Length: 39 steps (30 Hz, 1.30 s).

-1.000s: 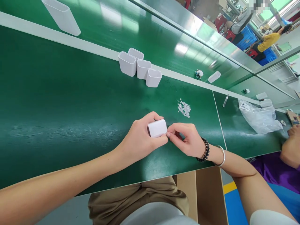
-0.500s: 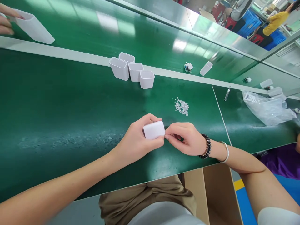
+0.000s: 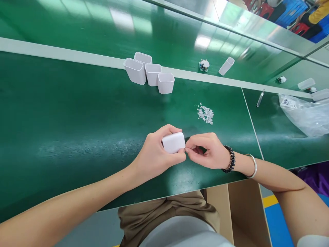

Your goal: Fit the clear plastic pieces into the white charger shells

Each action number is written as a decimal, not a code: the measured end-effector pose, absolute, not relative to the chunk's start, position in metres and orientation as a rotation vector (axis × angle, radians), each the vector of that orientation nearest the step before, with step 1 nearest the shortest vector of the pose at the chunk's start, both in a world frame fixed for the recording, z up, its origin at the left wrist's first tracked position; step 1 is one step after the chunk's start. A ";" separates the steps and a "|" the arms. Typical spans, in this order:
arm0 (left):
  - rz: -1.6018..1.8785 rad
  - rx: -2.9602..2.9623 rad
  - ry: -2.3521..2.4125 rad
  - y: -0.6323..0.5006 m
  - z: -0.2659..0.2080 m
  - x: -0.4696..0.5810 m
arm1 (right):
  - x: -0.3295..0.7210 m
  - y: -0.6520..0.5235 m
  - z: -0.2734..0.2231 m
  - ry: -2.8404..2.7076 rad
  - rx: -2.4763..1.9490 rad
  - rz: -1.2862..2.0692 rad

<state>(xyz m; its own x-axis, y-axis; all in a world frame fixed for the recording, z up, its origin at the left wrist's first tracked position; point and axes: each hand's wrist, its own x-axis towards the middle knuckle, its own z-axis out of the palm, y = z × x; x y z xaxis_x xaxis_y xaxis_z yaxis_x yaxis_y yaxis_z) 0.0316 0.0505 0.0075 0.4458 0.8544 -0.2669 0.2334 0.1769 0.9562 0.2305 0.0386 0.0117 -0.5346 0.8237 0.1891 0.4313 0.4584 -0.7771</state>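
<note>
My left hand is wrapped round a white plastic housing, its closed end turned up towards me. Close against the housing's right edge, my right hand has thumb and forefinger pinched together. Whatever lies between those fingertips is too small to make out. Beyond my hands is a scattered pile of small clear plastic pieces. Farther back, several white open-topped housings stand upright in a cluster.
A small circuit board with a white dome and a lying white housing are past the pale strip. On the right are a pen-like tool and a clear plastic bag. A cardboard box is below the table edge.
The view has shifted a little, moving the scene mostly rightward. Another person's hand with a white housing at the upper left is out of view. My hands keep nearly the same pose.
</note>
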 end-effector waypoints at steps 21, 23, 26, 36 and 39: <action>0.462 1.312 0.817 0.064 0.009 0.021 | 0.239 0.050 0.003 -2.237 -0.732 1.042; 0.465 1.300 0.816 0.064 0.008 0.022 | 0.239 0.049 0.003 -2.246 -0.732 1.043; 0.472 1.278 0.805 0.063 0.007 0.022 | 0.238 0.049 0.003 -2.246 -0.724 1.041; 0.478 1.303 0.835 0.063 0.009 0.024 | 0.237 0.049 0.004 -2.254 -0.722 1.021; 0.506 1.335 0.864 0.060 0.008 0.025 | 0.236 0.048 0.004 -2.247 -0.756 1.050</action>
